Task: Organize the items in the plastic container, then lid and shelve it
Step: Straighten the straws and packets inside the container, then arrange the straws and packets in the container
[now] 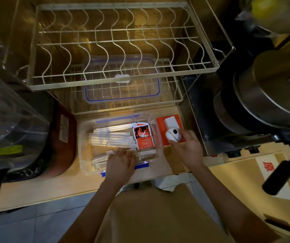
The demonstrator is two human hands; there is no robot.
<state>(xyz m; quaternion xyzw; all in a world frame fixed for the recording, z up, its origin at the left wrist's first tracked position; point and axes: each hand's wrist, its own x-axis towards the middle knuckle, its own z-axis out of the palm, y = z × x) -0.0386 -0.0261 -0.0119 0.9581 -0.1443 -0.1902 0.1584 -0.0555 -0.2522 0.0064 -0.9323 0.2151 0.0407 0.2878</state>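
Observation:
A clear plastic container (pixel 85 148) with blue clips stands on the counter below the wire rack. Inside lie several white wrapped sticks (pixel 111 135) and red-and-white sachets (pixel 143 138). My left hand (pixel 121 163) rests over the container's near edge, fingers on the white sticks. My right hand (pixel 187 146) is just right of the container and grips a small white ball-shaped gadget (pixel 173 135) with a dark lens. The clear lid (pixel 121 79) with a blue seal lies on the lower wire shelf behind the container.
An orange box (pixel 175 120) with a white block stands right of the container. A wire dish rack (pixel 116 44) hangs over the lid. A steel pot (pixel 267 88) on a dark appliance is at right; a red cooker (pixel 62 141) and clear jug at left.

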